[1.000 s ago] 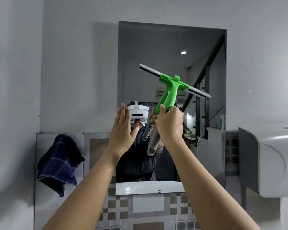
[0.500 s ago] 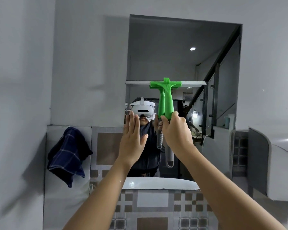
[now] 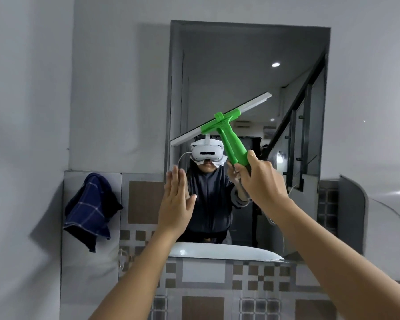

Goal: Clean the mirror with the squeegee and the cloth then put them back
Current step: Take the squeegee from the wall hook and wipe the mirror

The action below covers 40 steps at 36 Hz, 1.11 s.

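A rectangular wall mirror (image 3: 249, 56) hangs straight ahead. My right hand (image 3: 262, 180) grips the handle of a green squeegee (image 3: 226, 132). Its white blade lies tilted across the glass, left end low at the mirror's left edge, right end high. My left hand (image 3: 176, 204) is flat and open, fingers up, at the mirror's lower left, holding nothing. A dark blue checked cloth (image 3: 90, 209) hangs on the tiled wall left of the mirror, away from both hands.
A white basin rim (image 3: 219, 251) sits below the mirror, above patterned brown and grey tiles. A grey rounded fixture (image 3: 383, 215) juts out on the right wall. A person wearing a white headset is reflected in the mirror.
The squeegee blade has swung from tilted right-end-down, through level, to left-end-down, and sits lower on the glass. My right hand moved right. My left hand stayed flat near the mirror.
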Each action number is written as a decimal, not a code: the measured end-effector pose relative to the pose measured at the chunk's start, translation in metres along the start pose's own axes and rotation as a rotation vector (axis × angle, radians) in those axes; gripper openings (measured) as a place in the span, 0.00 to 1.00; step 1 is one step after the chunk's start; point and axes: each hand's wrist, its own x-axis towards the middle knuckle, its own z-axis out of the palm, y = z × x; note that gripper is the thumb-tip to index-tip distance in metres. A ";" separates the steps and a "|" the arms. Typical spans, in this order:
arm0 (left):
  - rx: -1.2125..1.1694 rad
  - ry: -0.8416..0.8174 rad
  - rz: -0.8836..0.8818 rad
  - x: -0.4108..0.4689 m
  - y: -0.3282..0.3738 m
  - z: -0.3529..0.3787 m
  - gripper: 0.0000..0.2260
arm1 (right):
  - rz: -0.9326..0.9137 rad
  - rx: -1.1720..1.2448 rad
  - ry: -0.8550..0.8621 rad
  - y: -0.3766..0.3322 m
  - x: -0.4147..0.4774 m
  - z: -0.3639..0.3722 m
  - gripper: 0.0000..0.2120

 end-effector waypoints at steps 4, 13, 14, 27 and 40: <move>-0.019 0.025 -0.050 -0.003 0.006 0.003 0.35 | -0.049 -0.046 -0.004 0.014 0.006 -0.003 0.17; 0.028 0.070 -0.076 -0.005 0.006 0.009 0.36 | -0.185 -0.107 -0.023 0.034 0.018 -0.012 0.23; 0.035 0.071 -0.080 -0.004 0.006 0.010 0.35 | -0.194 -0.114 -0.026 0.035 0.019 -0.013 0.24; 0.093 0.072 -0.014 0.001 0.012 0.015 0.29 | -0.291 -0.373 0.022 0.083 0.030 -0.064 0.19; 0.024 0.069 -0.059 -0.002 0.015 0.008 0.29 | -0.187 -0.421 0.042 0.143 0.014 -0.091 0.11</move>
